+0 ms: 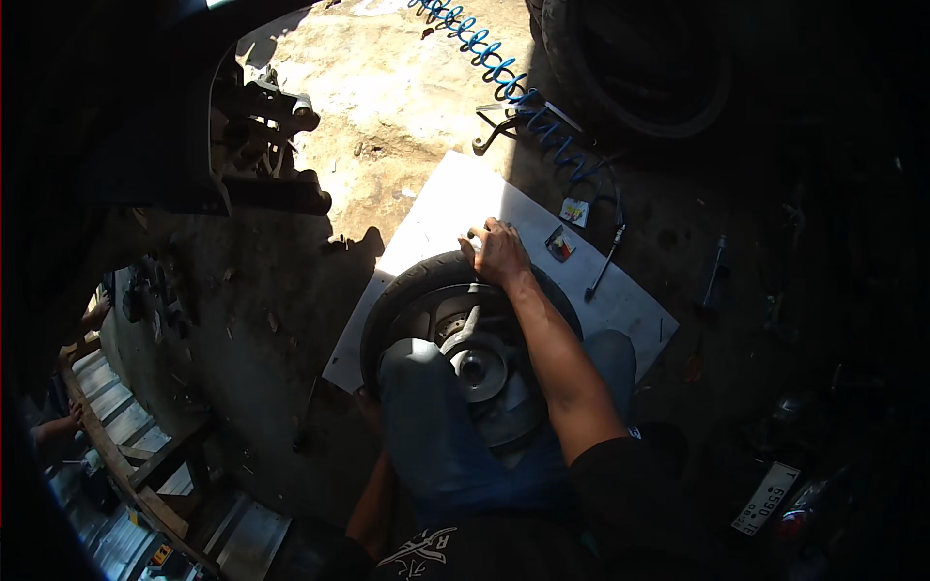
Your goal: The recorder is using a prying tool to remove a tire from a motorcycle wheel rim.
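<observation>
Dark shirt (484, 547) at the lower edge, jeans (426, 426) above it, wheel (480, 371) mid-frame between the knees.
The right hand (498, 254) lies at the top of the tyre (386, 308), fingers bent; whether its grip is closed on the rubber cannot be told. The left hand (368, 408), left of centre, is mostly hidden, its grip unreadable. White sheet (635, 310) beneath; blue coiled hose (473, 41) at upper centre.

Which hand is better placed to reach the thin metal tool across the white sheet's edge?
Probably the right hand: it is at the far edge of the tyre, with the metal tool nearby on its right. The left hand is low beside the left knee, across the tyre from the tool.
</observation>
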The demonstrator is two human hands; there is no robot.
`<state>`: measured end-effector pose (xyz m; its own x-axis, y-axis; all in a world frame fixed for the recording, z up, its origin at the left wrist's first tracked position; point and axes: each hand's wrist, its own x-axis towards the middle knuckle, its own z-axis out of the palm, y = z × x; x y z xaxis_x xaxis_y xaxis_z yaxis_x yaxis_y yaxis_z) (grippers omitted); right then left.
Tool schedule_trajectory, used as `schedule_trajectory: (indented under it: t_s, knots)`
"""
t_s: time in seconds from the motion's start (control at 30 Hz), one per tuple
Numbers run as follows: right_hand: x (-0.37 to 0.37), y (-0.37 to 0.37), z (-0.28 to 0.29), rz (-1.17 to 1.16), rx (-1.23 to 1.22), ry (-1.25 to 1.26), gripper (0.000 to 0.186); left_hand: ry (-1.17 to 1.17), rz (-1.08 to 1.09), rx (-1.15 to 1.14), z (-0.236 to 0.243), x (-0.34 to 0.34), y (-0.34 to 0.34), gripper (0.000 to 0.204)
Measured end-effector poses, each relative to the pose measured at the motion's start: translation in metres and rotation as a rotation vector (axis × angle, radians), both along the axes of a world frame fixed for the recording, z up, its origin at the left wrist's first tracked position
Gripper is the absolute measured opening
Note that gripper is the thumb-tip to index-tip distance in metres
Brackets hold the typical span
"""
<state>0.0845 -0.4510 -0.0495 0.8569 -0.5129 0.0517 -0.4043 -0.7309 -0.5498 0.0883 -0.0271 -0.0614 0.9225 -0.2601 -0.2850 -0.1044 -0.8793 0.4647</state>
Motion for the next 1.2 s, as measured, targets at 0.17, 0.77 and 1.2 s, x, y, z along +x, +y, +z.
schedule_trajectory:
  t_s: [0.17,0.77,1.2]
  knots:
    - [0.008,0.003,-0.004,-0.011,0.039,0.045,0.031,0.133,-0.074,-0.341,0.011,0.107,-0.068,0.049]
    - [0.013,0.003,0.03,-0.117,0.012,0.062,0.024,-0.096,-0.497,-0.177,0.011,0.14,-0.169,0.026]
    - [-0.026,-0.001,0.055,-0.734,0.031,-0.285,0.021,-0.111,-0.606,-0.156,-0.021,0.128,-0.165,0.04]
